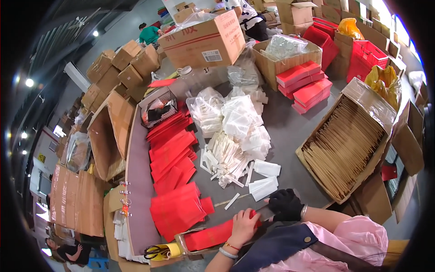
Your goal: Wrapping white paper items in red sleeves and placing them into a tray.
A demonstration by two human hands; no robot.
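Observation:
My bare left hand (244, 226), with bracelets at the wrist, grips the right end of a red paper envelope (208, 236) at the table's near edge. The envelope lies in a narrow cardboard box (182, 245), and its far end under my fingers is partly hidden. Just right of it, my right hand (285, 205) wears a black glove with bare fingertips. Its thumb and forefinger are apart, and I see nothing between them. Beyond that hand lie white paper packets (263, 188). A single white strip (232, 201) lies by the left hand.
Overlapping red envelopes (174, 208) run along the left partition (142, 181). White strips (226, 156) and plastic-wrapped packs (242, 118) heap mid-table. Right stands a carton of thin brown sticks (344, 145); farther back are red stacks (306, 86). Scissors (155, 252) sit near left.

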